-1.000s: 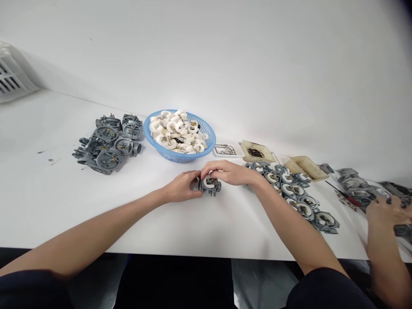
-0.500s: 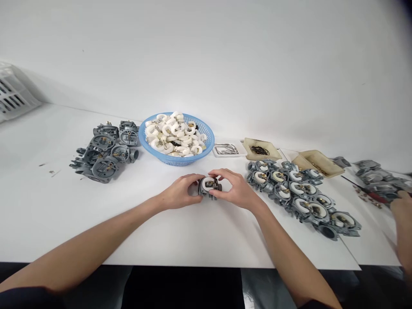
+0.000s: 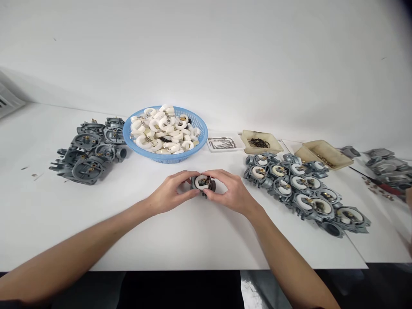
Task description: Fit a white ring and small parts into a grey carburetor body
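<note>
— In the head view, how is the metal part (image 3: 209, 183) held?
— By left hand (image 3: 166, 194) and right hand (image 3: 234, 192), its edges are gripped at the table (image 3: 180, 240), near the basket (image 3: 170, 159).
— And handled?
— Probably stiff, fairly heavy; best grasped by the body, the light, fragile-looking white ring (image 3: 198, 182) left unpressed.

white crate (image 3: 9, 99) cut off near back edge of table (image 3: 193, 240); sides of metal part (image 3: 210, 184) hidden by fingers (image 3: 219, 175); co-worker's arm (image 3: 410, 210) mostly cut off.

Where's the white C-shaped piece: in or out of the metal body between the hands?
In: the white piece lies inside the upward-facing opening of the metal body. Whether it's fastened, cannot tell.
</note>
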`<state>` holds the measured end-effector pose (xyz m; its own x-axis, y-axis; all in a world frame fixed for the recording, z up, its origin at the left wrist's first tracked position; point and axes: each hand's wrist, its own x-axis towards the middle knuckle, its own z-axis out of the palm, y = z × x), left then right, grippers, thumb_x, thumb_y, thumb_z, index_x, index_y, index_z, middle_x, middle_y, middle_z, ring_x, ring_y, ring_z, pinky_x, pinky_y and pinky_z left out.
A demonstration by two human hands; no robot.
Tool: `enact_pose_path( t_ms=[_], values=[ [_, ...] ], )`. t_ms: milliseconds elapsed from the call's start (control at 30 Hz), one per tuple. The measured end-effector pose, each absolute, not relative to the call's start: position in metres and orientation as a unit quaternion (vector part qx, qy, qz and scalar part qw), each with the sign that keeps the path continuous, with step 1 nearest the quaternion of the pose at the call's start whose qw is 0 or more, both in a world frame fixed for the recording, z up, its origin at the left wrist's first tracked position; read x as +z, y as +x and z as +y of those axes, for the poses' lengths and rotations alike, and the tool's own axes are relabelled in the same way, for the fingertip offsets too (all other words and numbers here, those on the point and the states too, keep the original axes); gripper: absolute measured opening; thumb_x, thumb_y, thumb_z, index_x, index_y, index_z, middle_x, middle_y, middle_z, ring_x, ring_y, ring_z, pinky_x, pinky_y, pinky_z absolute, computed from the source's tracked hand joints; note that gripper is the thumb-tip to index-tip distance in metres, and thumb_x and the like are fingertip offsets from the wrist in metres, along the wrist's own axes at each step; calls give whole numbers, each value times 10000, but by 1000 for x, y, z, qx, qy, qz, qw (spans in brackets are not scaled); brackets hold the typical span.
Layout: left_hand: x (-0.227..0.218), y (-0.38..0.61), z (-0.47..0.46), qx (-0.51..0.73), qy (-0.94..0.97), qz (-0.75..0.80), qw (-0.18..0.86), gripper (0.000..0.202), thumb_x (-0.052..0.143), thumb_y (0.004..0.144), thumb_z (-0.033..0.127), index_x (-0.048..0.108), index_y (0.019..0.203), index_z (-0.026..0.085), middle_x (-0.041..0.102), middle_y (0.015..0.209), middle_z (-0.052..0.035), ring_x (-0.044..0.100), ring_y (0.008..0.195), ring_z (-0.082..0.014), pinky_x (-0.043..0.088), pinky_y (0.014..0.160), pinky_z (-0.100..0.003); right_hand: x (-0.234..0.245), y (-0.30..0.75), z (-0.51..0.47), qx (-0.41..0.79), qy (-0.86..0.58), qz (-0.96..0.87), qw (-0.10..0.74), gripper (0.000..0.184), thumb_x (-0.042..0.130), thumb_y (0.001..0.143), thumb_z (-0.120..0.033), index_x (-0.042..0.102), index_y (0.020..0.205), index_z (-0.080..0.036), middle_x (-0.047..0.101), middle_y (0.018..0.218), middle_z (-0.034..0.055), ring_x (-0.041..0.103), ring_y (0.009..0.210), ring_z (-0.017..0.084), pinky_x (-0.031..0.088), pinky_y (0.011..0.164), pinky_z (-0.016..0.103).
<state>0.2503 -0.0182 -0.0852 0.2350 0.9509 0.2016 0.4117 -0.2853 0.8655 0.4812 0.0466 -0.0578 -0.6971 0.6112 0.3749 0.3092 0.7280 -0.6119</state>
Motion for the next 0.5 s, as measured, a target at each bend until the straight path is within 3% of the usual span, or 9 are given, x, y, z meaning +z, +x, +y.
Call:
enact_pose_path(
  t_ms=[500],
  values=[
    [-85,255,-19,389,670,518,363,417,677,945,416,637,1310,218,703,1071,-56,655,913,-185,525,841,-304,-57,481,49,298,-276,-869,282,381,729,881,-280,682,1259,-264,741,1233,30,706,1114,224,549,1010,372]
  ],
)
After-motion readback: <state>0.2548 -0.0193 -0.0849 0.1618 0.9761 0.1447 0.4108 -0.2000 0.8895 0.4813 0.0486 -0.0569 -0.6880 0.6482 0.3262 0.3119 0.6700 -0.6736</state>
